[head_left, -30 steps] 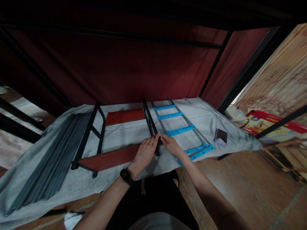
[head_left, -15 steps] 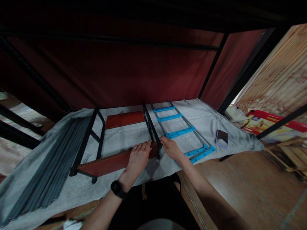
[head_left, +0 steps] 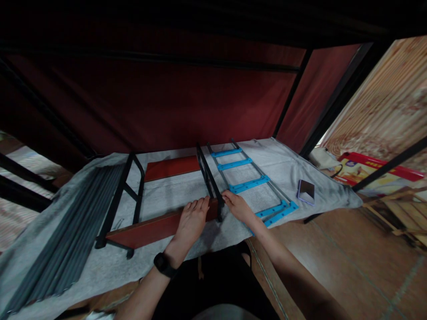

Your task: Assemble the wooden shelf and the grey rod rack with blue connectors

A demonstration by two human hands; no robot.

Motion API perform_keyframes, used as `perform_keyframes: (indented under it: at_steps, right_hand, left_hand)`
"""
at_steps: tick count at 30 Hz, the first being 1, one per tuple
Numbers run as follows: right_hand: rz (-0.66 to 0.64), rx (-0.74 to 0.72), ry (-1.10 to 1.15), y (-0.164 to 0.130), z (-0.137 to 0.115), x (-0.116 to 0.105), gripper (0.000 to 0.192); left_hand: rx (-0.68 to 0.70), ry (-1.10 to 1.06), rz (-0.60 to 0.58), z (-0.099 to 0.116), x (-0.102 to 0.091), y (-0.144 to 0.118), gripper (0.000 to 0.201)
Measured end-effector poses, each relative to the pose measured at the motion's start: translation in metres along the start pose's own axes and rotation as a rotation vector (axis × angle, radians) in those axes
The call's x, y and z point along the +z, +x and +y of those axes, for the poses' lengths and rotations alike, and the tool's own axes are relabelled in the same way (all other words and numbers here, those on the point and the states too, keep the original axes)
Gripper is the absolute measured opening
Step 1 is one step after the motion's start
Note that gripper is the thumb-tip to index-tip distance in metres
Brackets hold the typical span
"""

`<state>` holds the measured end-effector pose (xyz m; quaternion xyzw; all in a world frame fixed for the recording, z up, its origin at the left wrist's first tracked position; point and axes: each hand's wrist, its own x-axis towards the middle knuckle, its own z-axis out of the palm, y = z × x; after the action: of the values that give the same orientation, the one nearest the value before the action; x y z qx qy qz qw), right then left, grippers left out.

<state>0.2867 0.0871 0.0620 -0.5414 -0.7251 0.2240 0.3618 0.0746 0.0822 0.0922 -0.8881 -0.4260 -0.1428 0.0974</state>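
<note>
Since a second ago the left hand [head_left: 191, 221] has slid leftward off the black upright and now lies flat, fingers spread and together on nothing, pressed on top of the near red-brown board [head_left: 147, 231]. That board lies on the grey cloth [head_left: 167, 191] spread over the desk, its ends meeting two black metal frames, the right black frame [head_left: 208, 178] and the left black frame [head_left: 118, 202]. The right hand [head_left: 236, 206] rests at the right black frame's near end, fingertips pinched on the metal just where board and frame meet. A second red-brown board [head_left: 171, 167] spans the frames farther back. Beside the right hand lies a grey rack with blue crossbars [head_left: 248, 182], and a phone [head_left: 307, 191] sits farther right. Grey slats [head_left: 70, 235] lie at the left.
</note>
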Motion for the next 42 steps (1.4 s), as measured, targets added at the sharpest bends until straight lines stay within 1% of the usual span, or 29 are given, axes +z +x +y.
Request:
perform_keyframes:
  at_steps: [4, 8, 11, 15, 20, 25, 30, 34, 38, 40, 42]
  right_hand:
    - [0.025, -0.032, -0.107, -0.003, -0.001, 0.002, 0.02]
    - [0.01, -0.031, -0.19, -0.002, -0.003, 0.001, 0.02]
    - [0.016, -0.031, -0.158, -0.001, -0.003, 0.001, 0.019]
    - [0.004, -0.02, -0.092, 0.002, -0.002, 0.0, 0.019]
    - [-0.036, -0.008, -0.019, 0.003, -0.004, -0.004, 0.021]
    - [-0.044, 0.01, 0.053, 0.005, -0.002, -0.004, 0.022]
    - [-0.081, 0.02, 0.077, 0.005, -0.001, -0.005, 0.019]
    - [-0.063, 0.036, 0.066, 0.005, -0.004, -0.006, 0.02]
    - [-0.072, 0.027, 0.023, 0.002, -0.004, -0.006, 0.021]
    - [-0.083, 0.019, -0.014, 0.0, -0.003, -0.006, 0.021]
    - [-0.071, 0.013, -0.054, -0.003, -0.002, -0.006, 0.022]
  left_hand:
    - [0.003, -0.007, 0.033, -0.003, -0.008, -0.005, 0.038]
    - [-0.072, 0.022, 0.064, -0.016, -0.015, -0.019, 0.037]
    - [-0.121, 0.042, 0.058, -0.028, -0.018, -0.031, 0.038]
    - [-0.112, 0.046, 0.043, -0.038, -0.018, -0.039, 0.038]
    - [-0.106, 0.06, 0.033, -0.038, -0.017, -0.039, 0.039]
    - [-0.096, 0.054, 0.013, -0.039, -0.016, -0.039, 0.038]
    - [-0.092, 0.052, -0.001, -0.041, -0.014, -0.04, 0.038]
    - [-0.088, 0.042, 0.007, -0.043, -0.011, -0.041, 0.039]
    - [-0.047, -0.015, 0.067, -0.043, -0.013, -0.044, 0.04]
    - [-0.039, -0.044, 0.122, -0.045, -0.019, -0.048, 0.04]
    - [-0.073, -0.064, 0.197, -0.052, -0.029, -0.058, 0.039]
